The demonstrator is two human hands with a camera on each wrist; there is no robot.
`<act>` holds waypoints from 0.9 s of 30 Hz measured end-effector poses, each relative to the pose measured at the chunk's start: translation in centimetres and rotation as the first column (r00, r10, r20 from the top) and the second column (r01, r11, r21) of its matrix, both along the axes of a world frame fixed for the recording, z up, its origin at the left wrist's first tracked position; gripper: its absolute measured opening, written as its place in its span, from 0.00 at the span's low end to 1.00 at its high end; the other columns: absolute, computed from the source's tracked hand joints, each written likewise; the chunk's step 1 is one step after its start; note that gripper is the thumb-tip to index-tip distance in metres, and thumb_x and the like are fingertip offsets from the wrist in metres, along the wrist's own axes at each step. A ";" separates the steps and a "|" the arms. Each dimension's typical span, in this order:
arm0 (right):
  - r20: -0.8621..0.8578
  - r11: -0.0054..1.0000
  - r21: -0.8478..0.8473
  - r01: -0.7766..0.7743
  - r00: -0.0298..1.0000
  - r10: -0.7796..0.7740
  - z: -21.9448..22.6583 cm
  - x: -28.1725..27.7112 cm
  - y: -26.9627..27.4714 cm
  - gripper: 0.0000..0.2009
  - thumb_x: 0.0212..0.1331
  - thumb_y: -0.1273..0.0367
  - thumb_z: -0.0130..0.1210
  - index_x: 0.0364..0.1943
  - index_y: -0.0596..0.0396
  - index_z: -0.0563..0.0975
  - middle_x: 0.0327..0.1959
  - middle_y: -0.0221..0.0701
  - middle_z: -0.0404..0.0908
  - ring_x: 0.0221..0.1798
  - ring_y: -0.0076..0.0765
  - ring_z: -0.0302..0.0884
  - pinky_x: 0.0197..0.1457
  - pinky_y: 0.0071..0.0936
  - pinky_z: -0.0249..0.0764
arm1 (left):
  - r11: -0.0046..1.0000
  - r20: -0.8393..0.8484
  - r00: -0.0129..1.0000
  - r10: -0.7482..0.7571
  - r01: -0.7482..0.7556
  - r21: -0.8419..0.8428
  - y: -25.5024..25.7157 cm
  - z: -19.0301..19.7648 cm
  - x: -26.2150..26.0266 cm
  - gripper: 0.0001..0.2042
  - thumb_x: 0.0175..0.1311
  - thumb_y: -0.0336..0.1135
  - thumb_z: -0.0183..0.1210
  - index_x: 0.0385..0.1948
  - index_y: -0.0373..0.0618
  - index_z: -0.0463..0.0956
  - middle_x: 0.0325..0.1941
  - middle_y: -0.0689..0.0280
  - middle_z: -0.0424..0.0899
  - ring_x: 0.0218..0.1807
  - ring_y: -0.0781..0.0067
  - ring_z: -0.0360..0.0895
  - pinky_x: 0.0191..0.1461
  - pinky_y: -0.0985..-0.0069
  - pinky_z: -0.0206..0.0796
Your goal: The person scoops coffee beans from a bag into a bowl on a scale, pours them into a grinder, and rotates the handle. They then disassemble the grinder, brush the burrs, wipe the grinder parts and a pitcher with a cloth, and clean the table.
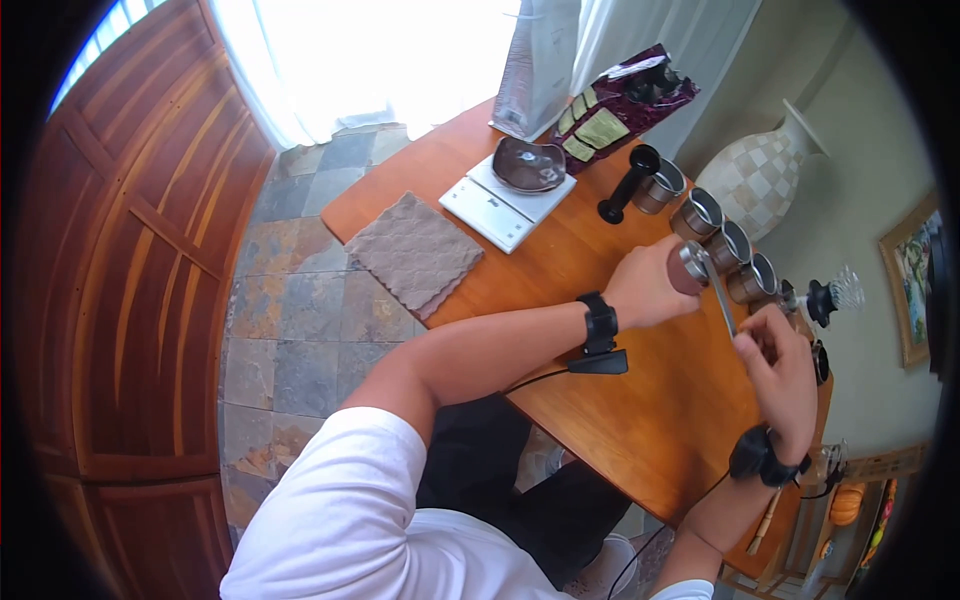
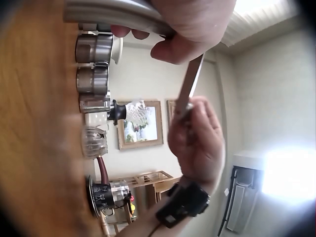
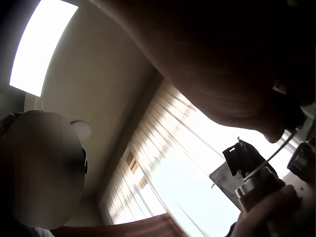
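Note:
A metal hand grinder with a long crank arm is held over the table by the left hand, fingers wrapped round its body. The right hand pinches the far end of the crank. In the left wrist view the right hand grips the crank's end, and the left hand lies round the grinder body. The right wrist view shows the grinder's top in the left hand, with the right hand dark and close above.
Several metal canisters line the table's far right side beside a black handled tool. A white scale bears a dark dish; a grey-brown cloth lies left of it. Behind stand a purple bag and a pale bag.

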State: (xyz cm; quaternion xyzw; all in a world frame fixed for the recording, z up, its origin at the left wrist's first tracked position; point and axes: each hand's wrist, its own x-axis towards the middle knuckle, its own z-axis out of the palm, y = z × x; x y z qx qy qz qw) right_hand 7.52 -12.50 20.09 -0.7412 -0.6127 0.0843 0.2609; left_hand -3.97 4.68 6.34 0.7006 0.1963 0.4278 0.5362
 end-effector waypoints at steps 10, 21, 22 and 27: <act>-0.085 0.962 0.233 -0.142 0.982 0.166 -1.3 -2.5 1.8 0.11 0.64 0.67 0.67 0.43 0.58 0.80 0.27 0.25 0.74 0.29 0.20 0.69 0.34 0.22 0.66 | 0.849 -0.196 0.904 -0.379 0.424 0.316 -6.5 -0.5 -0.8 0.25 0.47 0.44 0.74 0.44 0.43 0.76 0.34 0.53 0.87 0.39 0.43 0.86 0.42 0.58 0.78; 0.001 0.996 -0.043 0.076 0.997 -0.076 -1.4 3.2 1.0 0.12 0.71 0.65 0.60 0.38 0.59 0.73 0.29 0.31 0.73 0.33 0.25 0.67 0.38 0.25 0.64 | 0.996 0.020 0.999 0.042 -0.040 -0.078 0.2 -0.3 0.1 0.25 0.43 0.41 0.75 0.43 0.39 0.78 0.39 0.51 0.88 0.45 0.49 0.87 0.50 0.64 0.79; -0.011 0.998 -0.056 0.043 0.999 -0.043 -0.3 1.3 0.3 0.12 0.71 0.65 0.60 0.38 0.59 0.73 0.29 0.31 0.73 0.33 0.25 0.67 0.38 0.25 0.64 | 0.998 0.031 0.999 -0.007 0.009 -0.067 0.4 -1.0 0.5 0.25 0.43 0.39 0.75 0.44 0.39 0.78 0.42 0.51 0.88 0.45 0.47 0.87 0.50 0.63 0.79; 0.048 0.966 -0.023 -0.259 0.964 0.260 0.1 -3.6 -1.7 0.11 0.67 0.65 0.63 0.44 0.57 0.78 0.35 0.32 0.76 0.37 0.26 0.70 0.42 0.22 0.63 | 0.967 -0.094 0.987 -0.132 0.149 0.207 -3.8 -0.9 -0.2 0.24 0.41 0.40 0.75 0.43 0.43 0.79 0.39 0.53 0.89 0.43 0.47 0.87 0.47 0.59 0.79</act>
